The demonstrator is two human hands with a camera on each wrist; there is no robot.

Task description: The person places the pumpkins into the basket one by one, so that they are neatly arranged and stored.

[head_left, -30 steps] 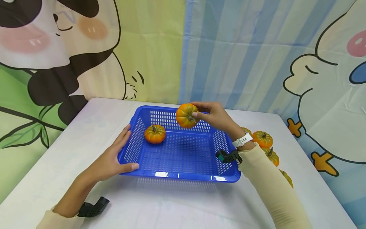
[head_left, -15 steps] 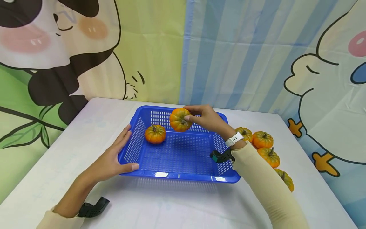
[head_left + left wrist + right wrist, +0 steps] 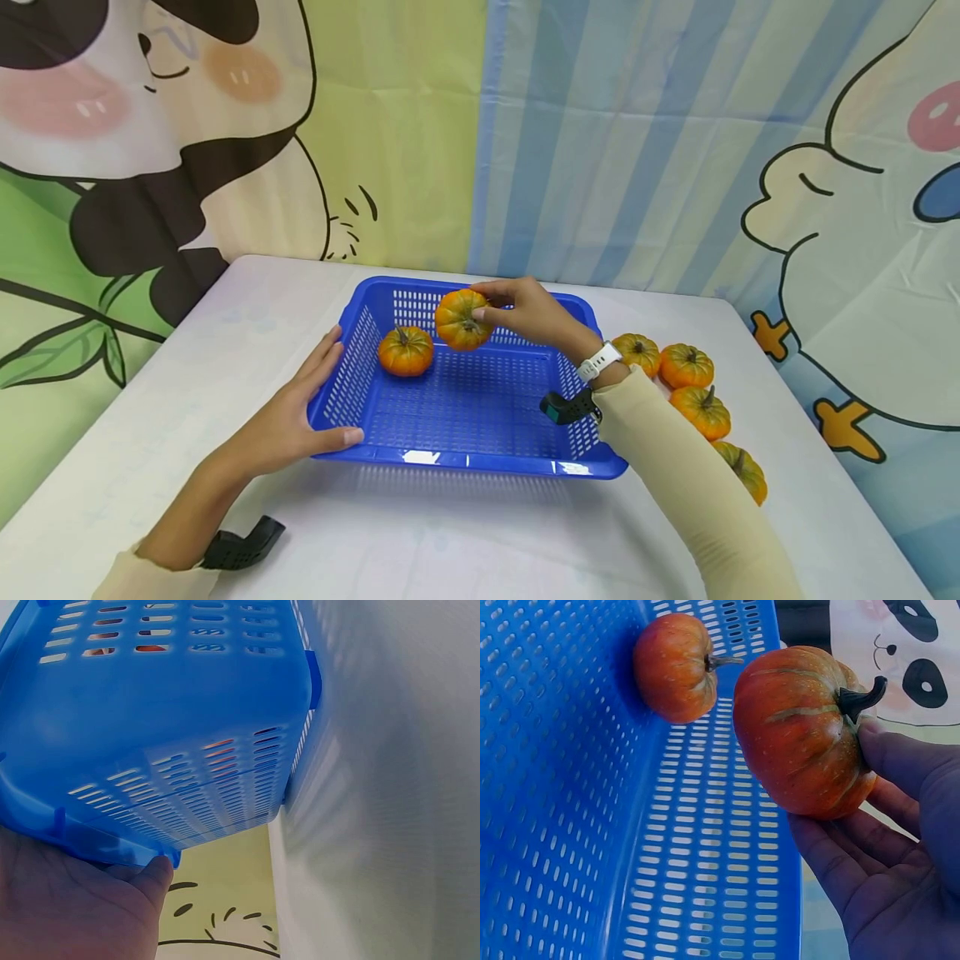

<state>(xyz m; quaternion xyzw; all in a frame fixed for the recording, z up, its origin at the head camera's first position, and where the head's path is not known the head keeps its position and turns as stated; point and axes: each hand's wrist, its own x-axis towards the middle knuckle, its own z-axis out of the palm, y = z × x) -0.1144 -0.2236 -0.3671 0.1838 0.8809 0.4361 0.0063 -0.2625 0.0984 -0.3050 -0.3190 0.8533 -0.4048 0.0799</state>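
A small orange pumpkin (image 3: 463, 320) with green streaks and a dark stem is pinched between the thumb and fingers of my right hand (image 3: 525, 312). It is raised over the back half of a blue plastic basket (image 3: 468, 461). Another pumpkin (image 3: 406, 351) sits inside, by the basket's back left corner. My left hand (image 3: 288, 425) holds the basket's front left corner, thumb over the front rim and fingers along the left side. In the left wrist view, part of that hand (image 3: 82, 907) lies against the rim. The right wrist view shows the held pumpkin (image 3: 802, 735) close up, its stem beside my thumb.
Several more pumpkins (image 3: 700, 412) lie in a loose row on the white table (image 3: 420, 542), right of the basket; my right forearm partly covers some. A cartoon-printed curtain (image 3: 405, 150) hangs behind the table.
My right hand has carried its pumpkin leftward and slightly lower, closer to the one in the basket. More of the pumpkins on the right now show. The left hand and basket stay put.
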